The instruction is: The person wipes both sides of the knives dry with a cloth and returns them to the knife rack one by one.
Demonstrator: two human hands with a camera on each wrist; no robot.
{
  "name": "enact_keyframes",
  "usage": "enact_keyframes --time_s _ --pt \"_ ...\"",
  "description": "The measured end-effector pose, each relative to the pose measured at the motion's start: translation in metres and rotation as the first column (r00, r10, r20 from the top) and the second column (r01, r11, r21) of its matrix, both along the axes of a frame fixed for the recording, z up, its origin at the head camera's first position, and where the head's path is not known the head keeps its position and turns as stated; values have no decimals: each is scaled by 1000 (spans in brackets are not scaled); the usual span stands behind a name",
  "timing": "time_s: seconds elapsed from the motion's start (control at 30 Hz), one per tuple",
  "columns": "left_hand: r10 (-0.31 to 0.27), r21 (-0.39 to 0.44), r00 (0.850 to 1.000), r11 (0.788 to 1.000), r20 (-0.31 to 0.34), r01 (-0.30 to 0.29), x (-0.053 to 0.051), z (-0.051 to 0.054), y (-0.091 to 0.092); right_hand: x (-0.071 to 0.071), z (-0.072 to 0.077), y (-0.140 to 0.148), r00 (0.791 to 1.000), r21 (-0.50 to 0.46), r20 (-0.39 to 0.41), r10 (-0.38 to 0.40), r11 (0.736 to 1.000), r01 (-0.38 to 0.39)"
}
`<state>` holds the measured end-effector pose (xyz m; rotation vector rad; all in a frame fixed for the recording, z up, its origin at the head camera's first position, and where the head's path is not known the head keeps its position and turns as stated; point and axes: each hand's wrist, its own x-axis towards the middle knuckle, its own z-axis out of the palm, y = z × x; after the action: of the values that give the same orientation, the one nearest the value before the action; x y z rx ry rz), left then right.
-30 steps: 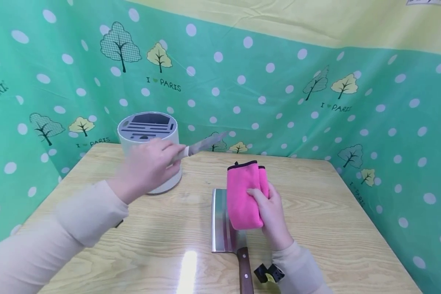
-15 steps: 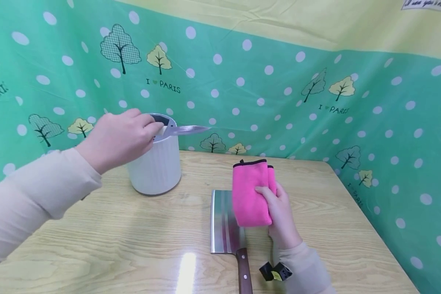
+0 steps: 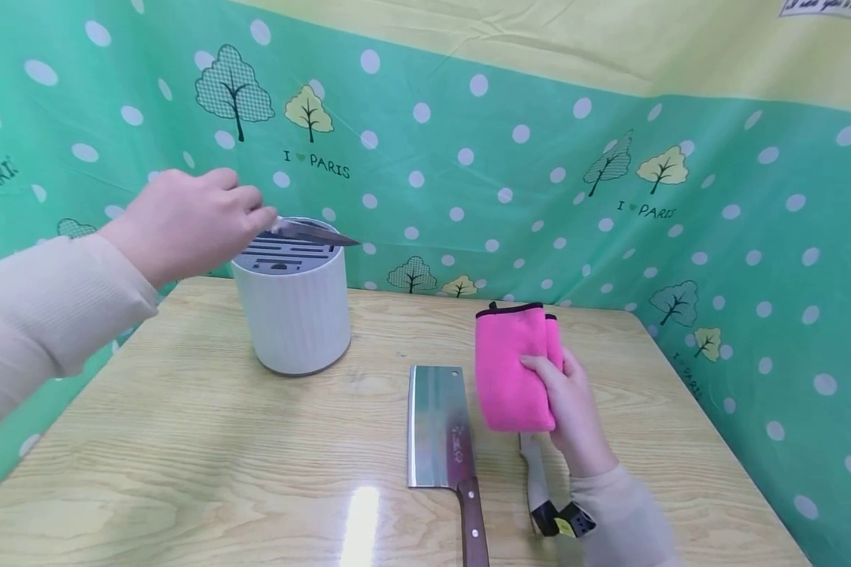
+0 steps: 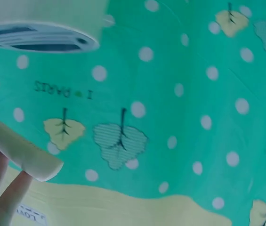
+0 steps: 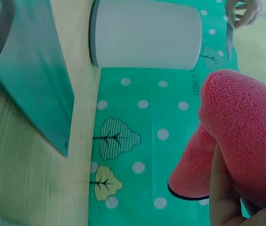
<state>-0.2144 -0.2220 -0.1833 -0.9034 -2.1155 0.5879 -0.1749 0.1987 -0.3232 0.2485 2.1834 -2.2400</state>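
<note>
On my feed the left hand (image 3: 191, 224) grips a pointed metal knife (image 3: 319, 234), a ribbed white cylinder (image 3: 298, 323) just below. The right hand (image 3: 574, 405) clutches folded pink cloth (image 3: 514, 370), a broad cleaver (image 3: 431, 425) to its left. My right-wrist view alone resolves fleecy pile; the left-wrist view bares the knife's blunt handle (image 4: 24, 150).

In front of you hangs a green polka-dot fabric backdrop (image 3: 454, 185) with printed trees (image 3: 234, 90), "PARIS" lettering (image 3: 317, 164) and a yellow upper band (image 3: 610, 43); your pale wood-grain tabletop (image 3: 291, 449) mirrors a bright light strip (image 3: 361, 526).
</note>
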Motion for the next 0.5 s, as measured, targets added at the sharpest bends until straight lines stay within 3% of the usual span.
enact_keyframes --time_s 0.3,0.5 --pt "137 -166 986 979 93 -120 -4 21 -7 2 5 19 1000 50 14 -19 999 18" --pt "192 -247 976 955 105 -162 -8 28 -1 3 7 24 1000 49 9 -29 998 28"
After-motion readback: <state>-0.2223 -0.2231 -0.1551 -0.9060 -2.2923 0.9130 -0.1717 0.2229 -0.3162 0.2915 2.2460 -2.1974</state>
